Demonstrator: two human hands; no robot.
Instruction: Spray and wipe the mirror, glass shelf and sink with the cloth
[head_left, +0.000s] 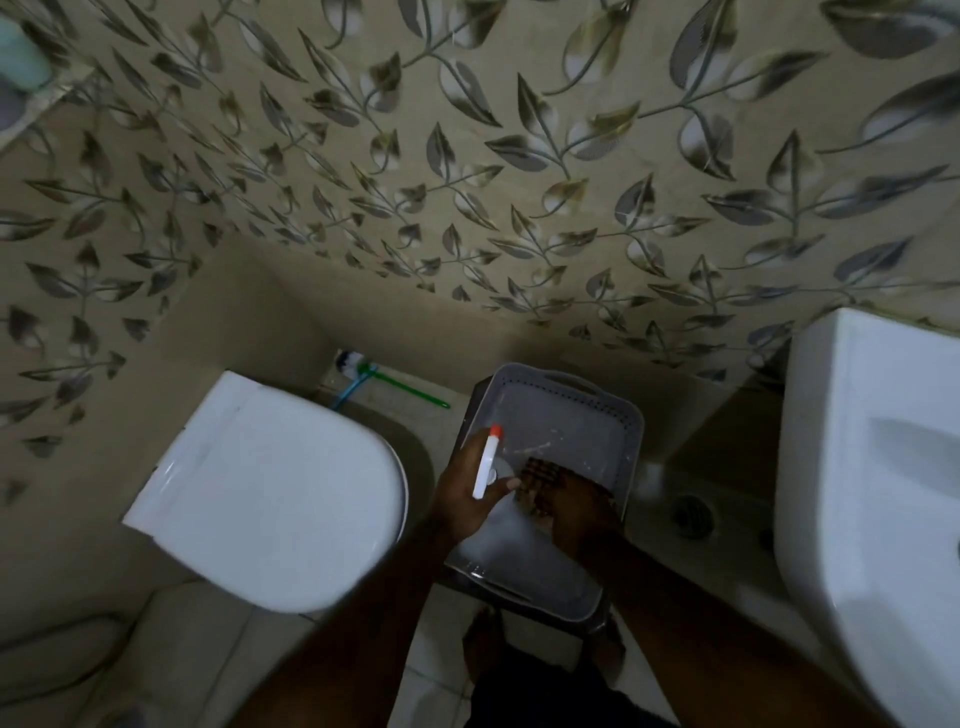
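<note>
- Two hands over a grey basket (618, 415) on the floor, between toilet (270, 499) at left and sink (872, 467) at right.
- Left hand (467, 493): fingers wrapped round a spray bottle (488, 462), white with orange tip.
- Right hand (576, 514): inside basket, on a dark checked cloth (540, 475); grip cannot be told.

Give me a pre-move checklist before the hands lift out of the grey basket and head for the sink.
1. Spray bottle gripped by left hand: ok, fingers wrap it, red nozzle up.
2. Cloth secured by right hand: cannot tell, the hand rests on a dark checked cloth; grip not visible.
3. Grey basket steady: cannot tell.
4. Sink within reach: ok, immediately right.
5. Toilet lid shut: ok.
6. Mirror and glass shelf located: cannot tell, outside the view.
</note>
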